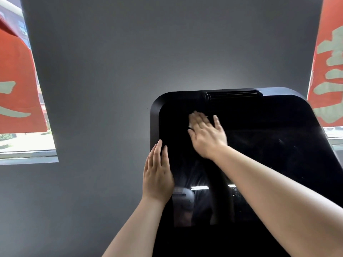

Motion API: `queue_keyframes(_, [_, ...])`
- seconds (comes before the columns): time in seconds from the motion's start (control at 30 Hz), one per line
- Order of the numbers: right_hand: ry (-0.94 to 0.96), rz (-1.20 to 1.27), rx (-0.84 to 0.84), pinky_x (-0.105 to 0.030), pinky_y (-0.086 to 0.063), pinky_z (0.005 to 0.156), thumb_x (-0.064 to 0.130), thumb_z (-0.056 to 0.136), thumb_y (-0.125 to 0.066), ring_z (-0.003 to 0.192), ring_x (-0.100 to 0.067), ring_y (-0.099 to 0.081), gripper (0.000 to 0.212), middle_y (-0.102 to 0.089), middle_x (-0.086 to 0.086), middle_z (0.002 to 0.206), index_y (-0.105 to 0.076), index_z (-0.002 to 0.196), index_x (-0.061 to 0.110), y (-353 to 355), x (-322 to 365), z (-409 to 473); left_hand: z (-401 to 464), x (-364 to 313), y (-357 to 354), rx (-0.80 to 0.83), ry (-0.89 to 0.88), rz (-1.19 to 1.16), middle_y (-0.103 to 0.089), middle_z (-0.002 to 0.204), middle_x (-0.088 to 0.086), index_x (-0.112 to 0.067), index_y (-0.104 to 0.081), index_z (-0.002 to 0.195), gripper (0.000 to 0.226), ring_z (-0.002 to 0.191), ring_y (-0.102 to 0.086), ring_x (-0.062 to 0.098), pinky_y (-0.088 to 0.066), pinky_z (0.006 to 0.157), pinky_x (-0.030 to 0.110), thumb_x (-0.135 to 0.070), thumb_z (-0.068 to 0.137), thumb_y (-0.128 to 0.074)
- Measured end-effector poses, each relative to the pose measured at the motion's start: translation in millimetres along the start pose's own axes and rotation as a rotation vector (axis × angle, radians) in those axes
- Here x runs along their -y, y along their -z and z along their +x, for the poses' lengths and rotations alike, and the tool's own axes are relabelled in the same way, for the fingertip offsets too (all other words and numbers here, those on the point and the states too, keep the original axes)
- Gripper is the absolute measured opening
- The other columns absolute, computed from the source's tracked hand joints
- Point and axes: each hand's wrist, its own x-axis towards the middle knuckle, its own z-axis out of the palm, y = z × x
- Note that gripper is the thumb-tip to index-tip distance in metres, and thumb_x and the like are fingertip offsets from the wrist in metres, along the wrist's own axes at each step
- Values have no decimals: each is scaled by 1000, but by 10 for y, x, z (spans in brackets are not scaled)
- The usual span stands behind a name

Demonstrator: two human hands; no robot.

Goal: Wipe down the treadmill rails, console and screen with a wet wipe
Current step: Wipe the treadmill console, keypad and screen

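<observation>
the right hand [207, 135] is laid flat on the upper left part of the dark screen [269, 154], fingers straight and spread, with the white wet wipe [192, 121] pressed beneath the fingertips; only a small part of the wipe is seen past the fingers. the left hand [157, 173] is placed against the left edge of the screen frame [154, 115], fingers straight and together, nothing held. a vent slot [233, 95] is seen at the top of the frame. a grey wall [111, 62] stands behind, flanked by red banners [16, 80] at the windows.
</observation>
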Motion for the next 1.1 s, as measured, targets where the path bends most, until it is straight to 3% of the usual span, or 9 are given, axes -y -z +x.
queue_keyframes(0.23, [-419, 196, 65, -43, 10, 117, 39, 102, -10, 146, -13, 9, 57, 5, 2, 160, -1, 153, 16, 14, -547, -26, 6, -6, -37, -10, 35, -87, -47, 137, 20, 3, -47, 129, 62, 127, -38, 28, -29, 105, 44, 16, 71, -64])
queue_keyframes(0.47, [187, 135, 40, -38, 15, 114, 44, 97, -5, 146, -10, 10, 63, 3, 5, 160, -3, 153, 16, -130, 343, -399, 2, 47, -28, -13, 35, -195, -44, 140, 21, 5, -45, 130, 52, 130, -29, 24, -14, 110, 28, -5, 83, -27])
queue_keyframes(0.53, [317, 6, 22, -41, 5, 114, 46, 89, -1, 146, -9, -9, 72, -14, 2, 158, -18, 151, 15, -165, 199, -572, -10, 25, -28, -28, 44, -213, -45, 139, 21, 3, -43, 131, 49, 130, -31, 23, -16, 110, 29, -5, 85, -28])
queue_keyframes(0.6, [271, -80, -30, -44, -2, 113, 45, 87, -5, 142, -9, -25, 72, -30, 1, 154, -27, 149, 15, -144, -78, -555, -12, 17, -55, -43, 32, -202, -44, 140, 20, -1, -38, 132, 51, 131, -31, 23, -18, 110, 31, -1, 82, -28])
queue_keyframes(0.8, [-98, 131, 36, -40, 13, 116, 40, 102, -13, 145, -10, 12, 58, 7, 4, 160, 2, 152, 16, -56, -118, -197, 17, 29, -67, -38, 48, -167, -43, 141, 18, 1, -42, 132, 57, 132, -30, 22, -28, 110, 37, 1, 79, -23])
queue_keyframes(0.9, [153, 125, 28, -36, 15, 115, 46, 97, -5, 143, -8, 17, 63, 9, 4, 159, 2, 152, 16, -180, 162, -525, -7, 38, -48, -29, 46, -155, -44, 141, 18, 1, -43, 131, 55, 130, -32, 23, -27, 110, 35, -2, 80, -24])
queue_keyframes(0.97, [379, 7, 10, -39, 2, 116, 47, 90, -5, 145, -9, -2, 70, -12, -1, 159, -16, 151, 14, -230, 69, -787, -21, 34, -57, -42, 31, -154, -44, 140, 19, -1, -40, 131, 54, 130, -32, 24, -25, 110, 31, -2, 80, -24])
queue_keyframes(1.03, [419, -119, -32, -45, -14, 115, 44, 91, -19, 139, -11, -32, 65, -37, -3, 150, -37, 145, 12, -159, -159, -739, -30, 15, -63, -40, 34, -143, -44, 141, 18, -3, -38, 132, 57, 131, -32, 23, -26, 110, 33, 0, 78, -22])
queue_keyframes(1.1, [303, -150, 6, -43, -1, 117, 42, 97, -17, 144, -7, -16, 60, -17, 1, 158, -17, 152, 15, -48, -371, -514, -23, -2, -60, -42, 44, -138, -44, 141, 18, -1, -40, 133, 61, 131, -31, 23, -29, 109, 36, 1, 76, -19])
